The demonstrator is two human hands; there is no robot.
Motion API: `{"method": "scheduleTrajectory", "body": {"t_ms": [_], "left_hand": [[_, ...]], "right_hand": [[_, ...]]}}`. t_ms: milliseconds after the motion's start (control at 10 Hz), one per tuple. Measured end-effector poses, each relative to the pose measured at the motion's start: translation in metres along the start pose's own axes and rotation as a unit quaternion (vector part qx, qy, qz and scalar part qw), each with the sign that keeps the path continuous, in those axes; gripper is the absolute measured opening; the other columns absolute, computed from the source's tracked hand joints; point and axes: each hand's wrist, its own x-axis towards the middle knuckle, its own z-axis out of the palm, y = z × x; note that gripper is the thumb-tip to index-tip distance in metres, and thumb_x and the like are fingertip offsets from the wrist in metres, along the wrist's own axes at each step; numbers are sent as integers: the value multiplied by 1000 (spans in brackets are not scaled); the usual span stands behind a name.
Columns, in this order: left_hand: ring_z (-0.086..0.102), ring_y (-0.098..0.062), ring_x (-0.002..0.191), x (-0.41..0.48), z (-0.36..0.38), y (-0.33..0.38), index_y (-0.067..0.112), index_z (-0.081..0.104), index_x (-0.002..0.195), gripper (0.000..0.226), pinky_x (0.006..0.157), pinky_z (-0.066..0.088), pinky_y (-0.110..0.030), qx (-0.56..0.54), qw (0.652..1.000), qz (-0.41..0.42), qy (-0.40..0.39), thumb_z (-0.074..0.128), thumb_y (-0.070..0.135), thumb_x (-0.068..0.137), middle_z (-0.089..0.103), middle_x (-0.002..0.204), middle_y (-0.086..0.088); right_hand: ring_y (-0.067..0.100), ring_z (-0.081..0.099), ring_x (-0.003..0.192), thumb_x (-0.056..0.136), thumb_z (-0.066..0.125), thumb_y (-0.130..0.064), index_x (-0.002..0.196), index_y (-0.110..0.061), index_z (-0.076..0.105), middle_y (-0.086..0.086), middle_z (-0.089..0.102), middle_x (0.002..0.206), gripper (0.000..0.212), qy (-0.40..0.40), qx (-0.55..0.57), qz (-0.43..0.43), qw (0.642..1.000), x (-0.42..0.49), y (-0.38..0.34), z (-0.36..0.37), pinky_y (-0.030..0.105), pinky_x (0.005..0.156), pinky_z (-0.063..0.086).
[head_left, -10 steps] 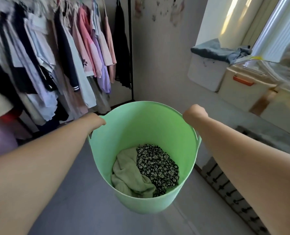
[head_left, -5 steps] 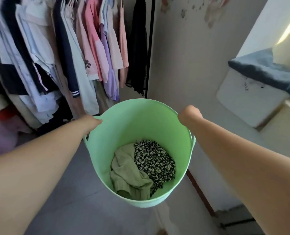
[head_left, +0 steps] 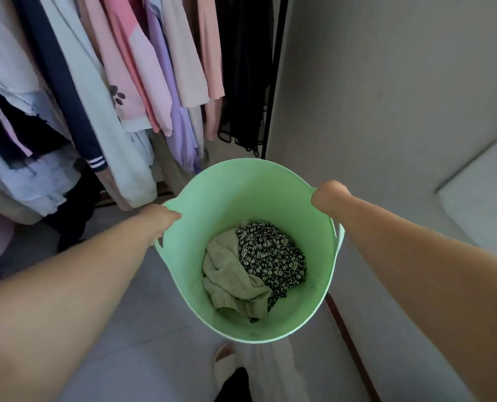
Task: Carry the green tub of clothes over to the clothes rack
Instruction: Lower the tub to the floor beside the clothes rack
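Observation:
I hold a light green tub (head_left: 243, 195) in the air in front of me, above the grey floor. My left hand (head_left: 161, 217) grips its left handle and my right hand (head_left: 328, 195) grips its right handle. Inside lie a pale green garment (head_left: 230, 274) and a black floral garment (head_left: 273, 256). The clothes rack (head_left: 273, 82), a black frame full of hanging clothes (head_left: 131, 82), stands just beyond the tub at the upper left.
A grey wall (head_left: 386, 97) runs along the right, with a brown skirting strip (head_left: 349, 338) at its foot. A white box (head_left: 485, 198) sits at the far right. My slippered foot (head_left: 224, 369) shows below the tub.
The view has closed in on the rack and tilted down. The window and storage boxes have slid out of view to the right. Both hands keep their grip on the tub.

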Motion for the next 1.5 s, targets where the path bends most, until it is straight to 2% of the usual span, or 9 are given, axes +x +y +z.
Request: {"method": "scheduleTrajectory", "body": {"t_ms": [100,200,300,400,500,800,1000,1300,1500], "left_hand": [[65,-38,107,53,22,16,-7,59,119,46,91,52,-45,66,998,6,8,66,24,85,65,119,-24],[67,-36,101,92,44,24,-5,60,119,52,81,54,-41,101,994,-11,31,70,27,80,66,117,-21],[65,-36,101,136,72,24,-4,53,124,64,75,54,-39,123,990,-48,44,71,33,76,64,120,-20],[62,-35,109,186,104,19,-2,53,126,63,92,52,-40,147,986,-62,53,67,35,77,61,126,-21],[58,-34,117,224,130,13,4,50,134,60,101,47,-40,120,989,-66,55,64,31,82,55,136,-17],[62,-39,107,334,204,-36,-7,55,122,52,88,51,-42,126,981,-127,72,65,25,83,62,122,-26],[58,-40,112,384,243,-61,-4,51,127,59,90,50,-38,121,980,-142,72,65,31,81,59,126,-25],[49,-39,124,423,289,-85,-4,39,137,66,102,45,-40,107,980,-160,55,62,28,85,48,137,-26],[49,-41,120,432,304,-97,2,28,144,70,95,46,-41,142,972,-172,70,58,26,86,39,140,-25]], "right_hand": [[22,42,87,92,47,-8,91,-11,48,2,35,64,4,-26,1,23,999,51,-3,21,29,76,35],[22,41,88,92,47,-9,78,-12,48,2,33,65,15,-51,-33,38,997,99,8,47,31,77,35],[28,51,92,91,44,-5,66,-8,43,12,53,79,25,-73,-62,45,994,142,10,73,32,75,39],[35,58,105,89,43,-1,96,5,58,28,59,117,18,-84,-81,38,993,194,15,106,38,85,49],[38,57,109,89,43,-4,118,5,55,27,56,119,32,-52,-128,15,990,231,26,136,42,93,49],[36,47,118,90,49,-14,129,-3,52,24,40,134,41,-72,-268,-1,961,339,57,239,43,104,39],[41,38,124,86,51,-10,131,-4,49,25,33,139,45,-69,-275,7,959,391,76,291,46,110,29],[38,34,126,88,51,-6,131,3,46,24,32,140,44,-59,-267,2,962,445,92,336,44,110,31],[39,31,129,89,48,-6,136,8,37,26,29,143,50,-35,-267,5,963,458,102,350,44,112,28]]}}
